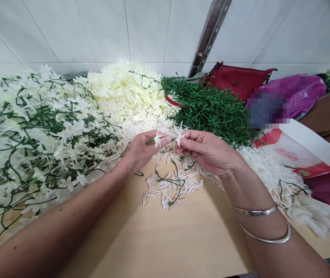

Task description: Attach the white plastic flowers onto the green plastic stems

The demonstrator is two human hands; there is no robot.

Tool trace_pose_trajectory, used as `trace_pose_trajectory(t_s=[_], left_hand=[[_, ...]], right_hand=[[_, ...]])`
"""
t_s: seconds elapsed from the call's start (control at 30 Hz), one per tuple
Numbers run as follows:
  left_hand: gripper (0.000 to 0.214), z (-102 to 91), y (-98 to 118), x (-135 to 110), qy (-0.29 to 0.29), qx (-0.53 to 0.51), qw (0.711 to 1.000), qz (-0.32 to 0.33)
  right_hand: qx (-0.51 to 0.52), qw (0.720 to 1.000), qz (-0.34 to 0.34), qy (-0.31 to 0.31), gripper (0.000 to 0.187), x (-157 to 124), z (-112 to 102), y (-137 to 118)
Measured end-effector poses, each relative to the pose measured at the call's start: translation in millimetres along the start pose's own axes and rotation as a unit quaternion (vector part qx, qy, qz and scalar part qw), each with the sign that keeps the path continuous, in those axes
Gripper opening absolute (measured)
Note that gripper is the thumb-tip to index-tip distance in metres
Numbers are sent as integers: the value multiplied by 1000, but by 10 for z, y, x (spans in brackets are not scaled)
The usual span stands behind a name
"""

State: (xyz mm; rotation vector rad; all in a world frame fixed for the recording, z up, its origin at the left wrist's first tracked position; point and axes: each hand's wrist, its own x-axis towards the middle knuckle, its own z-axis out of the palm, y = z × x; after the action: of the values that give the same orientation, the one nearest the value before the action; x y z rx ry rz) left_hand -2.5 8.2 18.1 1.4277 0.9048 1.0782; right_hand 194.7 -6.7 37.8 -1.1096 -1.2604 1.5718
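Observation:
Over the middle of the table, my left hand point(144, 146) pinches a green artificial flower stem that carries a small white bloom point(158, 139). Close beside it, my right hand point(204, 148) is closed with thumb and forefinger on a second white artificial flower point(179, 138). The two fingertips nearly meet; whether both blooms sit on one stem I cannot tell. Below the hands lie scattered white stamen pieces point(165, 189) with a few loose green stems point(170, 180) across them.
Finished-looking white flowers with stems point(46, 143) heap at the left. Behind are cream petals point(130, 92) and green stems point(208, 108). At the right sit white stamens point(272, 173), a red bag point(237, 81), a purple plastic bag point(304, 90) and a printed packet point(295, 150). A tiled wall point(101, 31) stands behind.

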Motion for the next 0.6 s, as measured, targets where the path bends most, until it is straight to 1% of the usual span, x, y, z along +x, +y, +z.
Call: trace_pose_trajectory(t_s=[0.1,0.27,0.37,0.47,0.6], left_hand=[[23,-4,8,-12,-4,20,1000,1],[18,18,0,-48,6,52,998,26],[21,34,-65,-46,-3,25,1000,7],[22,41,-129,-32,1,-14,1000,-8],[21,43,-143,-35,-1,-20,1000,-11]], right_hand=[[-7,1000,-4,9,42,10,17,4],[-7,999,-4,31,41,32,58,27],[-6,999,-3,46,42,56,88,80],[0,999,8,52,45,83,115,140],[16,999,18,46,49,112,137,180]])
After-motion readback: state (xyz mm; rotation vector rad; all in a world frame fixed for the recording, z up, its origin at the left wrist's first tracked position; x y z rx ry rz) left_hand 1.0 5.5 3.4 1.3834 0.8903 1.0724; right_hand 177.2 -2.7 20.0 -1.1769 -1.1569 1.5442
